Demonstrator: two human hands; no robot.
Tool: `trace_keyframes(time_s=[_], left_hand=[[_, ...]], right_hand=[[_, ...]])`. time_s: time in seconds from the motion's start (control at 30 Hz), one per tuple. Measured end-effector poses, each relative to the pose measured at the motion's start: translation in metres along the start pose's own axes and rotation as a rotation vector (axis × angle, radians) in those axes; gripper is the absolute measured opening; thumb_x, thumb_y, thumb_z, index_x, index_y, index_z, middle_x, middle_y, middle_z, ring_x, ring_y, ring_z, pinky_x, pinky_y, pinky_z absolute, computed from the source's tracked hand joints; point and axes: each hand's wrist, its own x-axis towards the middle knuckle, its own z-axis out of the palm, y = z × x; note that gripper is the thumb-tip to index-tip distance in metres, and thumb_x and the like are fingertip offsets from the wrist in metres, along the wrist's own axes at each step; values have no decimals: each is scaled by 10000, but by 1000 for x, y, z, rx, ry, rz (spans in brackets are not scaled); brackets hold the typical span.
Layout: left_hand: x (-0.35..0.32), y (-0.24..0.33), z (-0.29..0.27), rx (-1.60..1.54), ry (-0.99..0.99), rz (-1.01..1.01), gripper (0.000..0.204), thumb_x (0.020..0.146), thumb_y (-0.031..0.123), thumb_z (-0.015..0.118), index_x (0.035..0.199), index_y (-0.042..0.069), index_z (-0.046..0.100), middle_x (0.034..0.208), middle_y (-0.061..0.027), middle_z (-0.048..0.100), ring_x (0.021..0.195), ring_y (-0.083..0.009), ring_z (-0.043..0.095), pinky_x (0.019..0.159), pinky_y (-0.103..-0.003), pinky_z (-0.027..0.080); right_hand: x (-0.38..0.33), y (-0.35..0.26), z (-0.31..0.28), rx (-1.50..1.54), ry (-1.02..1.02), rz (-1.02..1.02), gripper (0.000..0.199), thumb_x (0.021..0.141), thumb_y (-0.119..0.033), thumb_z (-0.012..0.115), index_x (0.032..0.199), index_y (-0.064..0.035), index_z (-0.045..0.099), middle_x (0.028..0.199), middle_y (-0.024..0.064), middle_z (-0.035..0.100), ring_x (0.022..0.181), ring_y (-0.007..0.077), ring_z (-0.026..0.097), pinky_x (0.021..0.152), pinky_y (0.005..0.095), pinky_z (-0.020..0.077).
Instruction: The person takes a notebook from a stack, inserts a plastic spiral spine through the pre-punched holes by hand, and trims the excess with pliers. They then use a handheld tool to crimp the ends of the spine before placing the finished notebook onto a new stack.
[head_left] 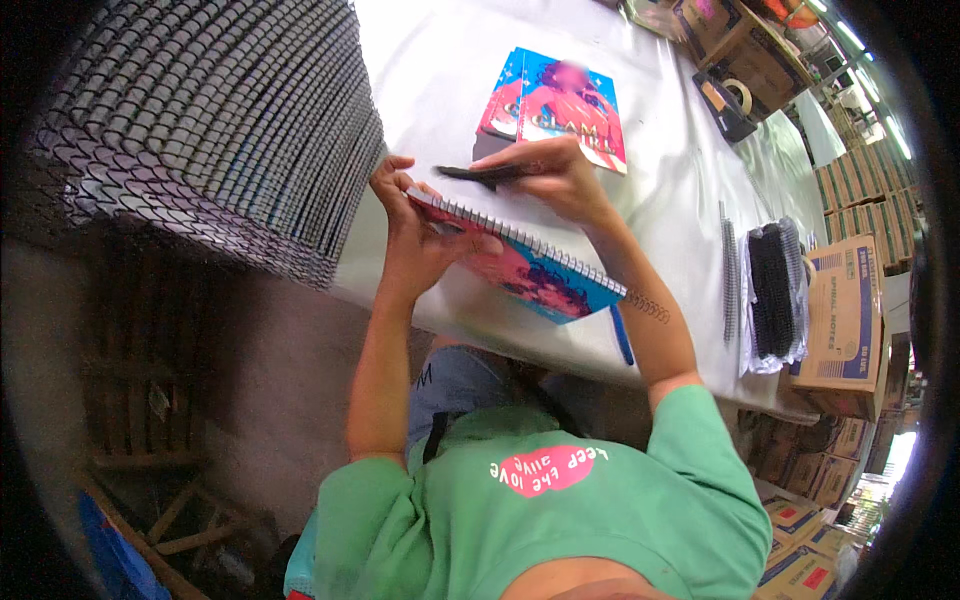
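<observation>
My left hand is closed on a spiral notebook with a pink and blue illustrated cover, tilted so its bound edge faces up. A coil runs along that edge, and its loose tail sticks out past the right end, by my right forearm. My right hand grips a slim black hand tool; its tip is blurred, close to the notebook's left end, and its exact kind does not show. Just beyond lie several similar notebooks, piled with covers up. A blue stick-like thing rests near the table's front edge.
Tall stacks of black-coiled notebooks fill the left side. At the right are a bundle of black coils and a cardboard box. A tape dispenser stands at the far right of the white-covered table.
</observation>
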Motion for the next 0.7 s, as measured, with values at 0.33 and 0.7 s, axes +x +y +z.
trace_keyframes(time_s=[0.33,0.7], left_hand=[[-1,16,8,-112,-41,-32,1056,471,338,887,1189,58,165,1091,-78,259,1009,-164,375,896,-282,405],[-4,30,2,-524,62,-238,190,767,84,722,885,43,579,811,18,566,747,-55,509,681,-193,424]], right_hand=[[-20,22,2,-287,233,-20,382,617,68,545,926,-86,708,750,98,681,633,110,604,599,247,484],[-203,15,-58,-1342,675,450,568,819,-286,606,1342,-180,412,1363,131,409,1235,316,411,983,615,264]])
